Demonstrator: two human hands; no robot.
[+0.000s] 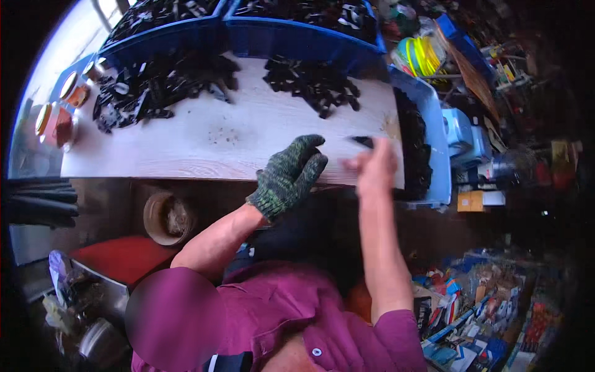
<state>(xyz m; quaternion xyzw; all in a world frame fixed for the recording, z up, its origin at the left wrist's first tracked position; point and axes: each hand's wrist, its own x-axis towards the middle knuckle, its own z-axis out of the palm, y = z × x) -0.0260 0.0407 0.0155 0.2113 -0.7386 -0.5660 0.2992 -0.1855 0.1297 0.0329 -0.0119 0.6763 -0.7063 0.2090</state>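
A dark green knitted work glove covers my left hand (290, 173), which is over the near edge of the white tabletop (180, 146). Its thumb and fingers are apart, and nothing shows between them. My right hand (375, 164) is bare and smeared by motion near the table's right end. At its fingertips is a small black part (362, 142), apparently pinched there; its exact kind is blurred. Farther back lie two heaps of small black parts, a wide left pile (164, 87) and a smaller right pile (310, 84).
Blue crates (297, 34) full of black parts line the table's far side. A light blue bin (439, 149) with black parts stands against its right end. Jars (57, 124) are at the left edge. Below are a round bucket (166, 217) and a red panel (124, 259).
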